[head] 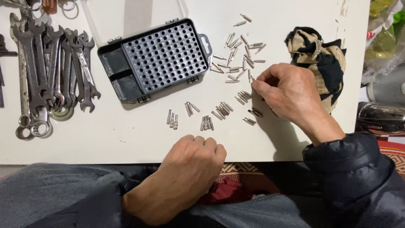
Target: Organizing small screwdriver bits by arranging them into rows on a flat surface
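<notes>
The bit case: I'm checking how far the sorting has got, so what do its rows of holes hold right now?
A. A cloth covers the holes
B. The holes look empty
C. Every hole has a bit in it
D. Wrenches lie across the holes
B: the bit case lies open with its holes bare, while the small metal bits lie loose on the white table, where the right hand reaches among them.

I see bare white table [126,139] between my left hand [192,162] and the grey bit case [154,59]. A hand could slide there. The little groups of bits [219,112] block the middle. More loose bits [240,55] fill the way up top. The wrenches [50,71] close the left side, the rag [320,55] the right.
</notes>
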